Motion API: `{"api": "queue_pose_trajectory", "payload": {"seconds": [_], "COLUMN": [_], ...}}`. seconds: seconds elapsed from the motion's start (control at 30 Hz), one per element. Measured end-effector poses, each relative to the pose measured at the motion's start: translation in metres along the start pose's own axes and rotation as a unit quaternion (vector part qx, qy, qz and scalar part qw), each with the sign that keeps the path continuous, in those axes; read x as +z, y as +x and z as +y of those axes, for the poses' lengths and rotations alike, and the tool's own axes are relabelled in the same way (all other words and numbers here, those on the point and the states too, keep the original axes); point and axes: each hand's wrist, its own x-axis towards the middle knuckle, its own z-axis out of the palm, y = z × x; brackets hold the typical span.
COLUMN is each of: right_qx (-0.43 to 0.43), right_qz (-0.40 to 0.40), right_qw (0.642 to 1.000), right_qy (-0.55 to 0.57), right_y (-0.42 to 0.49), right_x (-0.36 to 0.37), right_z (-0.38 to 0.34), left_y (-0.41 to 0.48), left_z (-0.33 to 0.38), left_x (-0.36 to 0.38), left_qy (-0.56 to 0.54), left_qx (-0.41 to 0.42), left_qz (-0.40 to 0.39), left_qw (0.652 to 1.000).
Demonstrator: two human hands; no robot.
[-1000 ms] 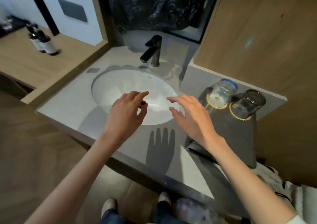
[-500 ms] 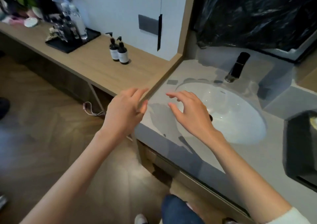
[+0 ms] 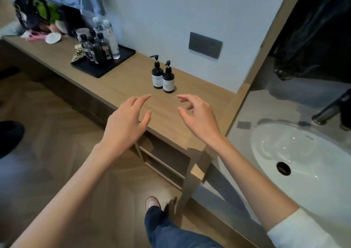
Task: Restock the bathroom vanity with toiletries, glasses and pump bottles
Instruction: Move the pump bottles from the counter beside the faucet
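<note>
Two dark pump bottles with white labels stand side by side on the wooden counter [image 3: 121, 88]: the left pump bottle [image 3: 157, 74] and the right pump bottle [image 3: 168, 79]. My left hand [image 3: 127, 122] hovers over the counter's front edge, fingers loosely spread, empty. My right hand [image 3: 199, 116] hovers beside it, fingers relaxed and slightly curled, holding nothing. Both hands are a short way in front of the bottles, touching neither.
A black tray [image 3: 95, 68] with several bottles stands further left on the counter, with clutter behind it. The grey vanity top [image 3: 245, 112] with a white sink [image 3: 303, 152] and dark faucet [image 3: 330, 111] lies to the right. A wall socket [image 3: 205, 45] sits above.
My view has swung left from the sink to the wooden counter. Both hands have moved from over the basin toward the two pump bottles, staying empty.
</note>
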Motion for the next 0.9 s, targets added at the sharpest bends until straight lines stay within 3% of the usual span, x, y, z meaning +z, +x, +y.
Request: {"api": "queue_pose_trajectory", "payload": {"seconds": [0.3,0.57,0.9], "right_qx": [0.099,0.238,0.321], "right_qz": [0.033,0.07,0.126], "right_qw": [0.994,0.965,0.932], "right_qy": [0.017,0.081,0.116], "right_y": [0.165,0.251,0.311], "right_x": [0.063,0.114,0.181], "right_z": [0.016,0.055,0.077], "left_y": [0.152,0.244,0.337], "left_z": [-0.101,-0.17,-0.229], "left_x": [0.036,0.097,0.195], "left_qy": [-0.033,-0.069,-0.224], "left_qx": [-0.003,-0.019,-0.02], "left_qz": [-0.07,-0.163,-0.287], "left_qw": [0.997,0.984,0.931]}}
